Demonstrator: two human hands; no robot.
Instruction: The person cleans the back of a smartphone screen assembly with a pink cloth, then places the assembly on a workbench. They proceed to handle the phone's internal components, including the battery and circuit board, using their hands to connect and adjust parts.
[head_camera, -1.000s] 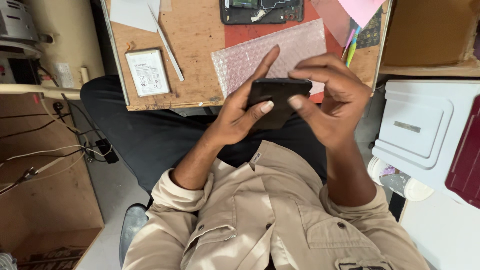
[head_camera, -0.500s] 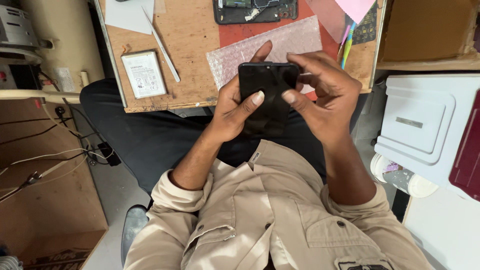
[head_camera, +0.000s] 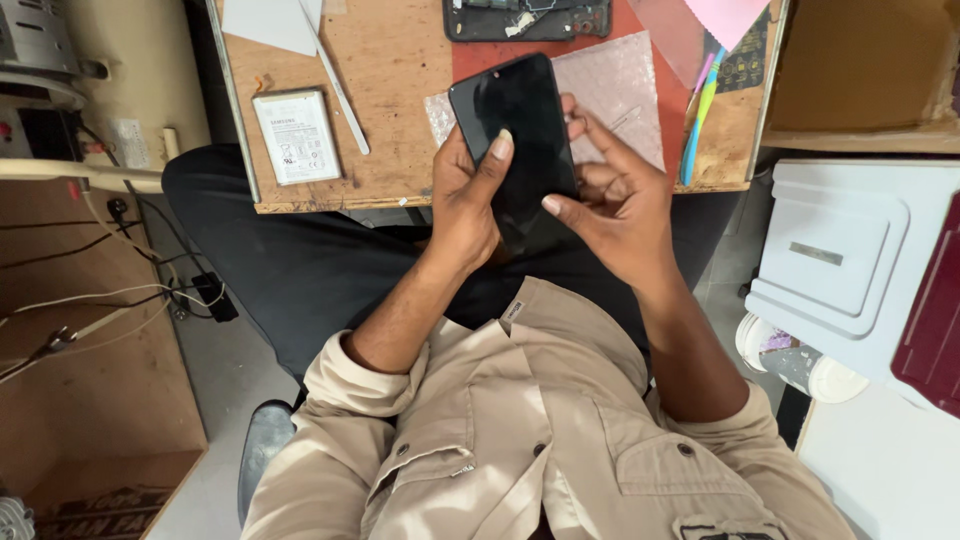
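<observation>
A black phone screen panel (head_camera: 518, 130) is held upright over the near edge of the small wooden work board (head_camera: 400, 110). My left hand (head_camera: 468, 200) grips its left side, thumb pressed on the glass. My right hand (head_camera: 615, 200) holds the right edge, thumb on the lower front and fingers behind it. Beneath the panel lies a sheet of bubble wrap (head_camera: 620, 85) on a red mat.
A white phone battery (head_camera: 297, 135) and a thin white pry tool (head_camera: 338, 85) lie on the board's left. An opened phone body (head_camera: 525, 18) sits at the top. Coloured pens (head_camera: 697, 115), a white plastic box (head_camera: 840, 250) and cables (head_camera: 120, 290) surround the seat.
The panel has turned from a sideways hold to upright and moved up over the board. Both thumbs now rest on its front.
</observation>
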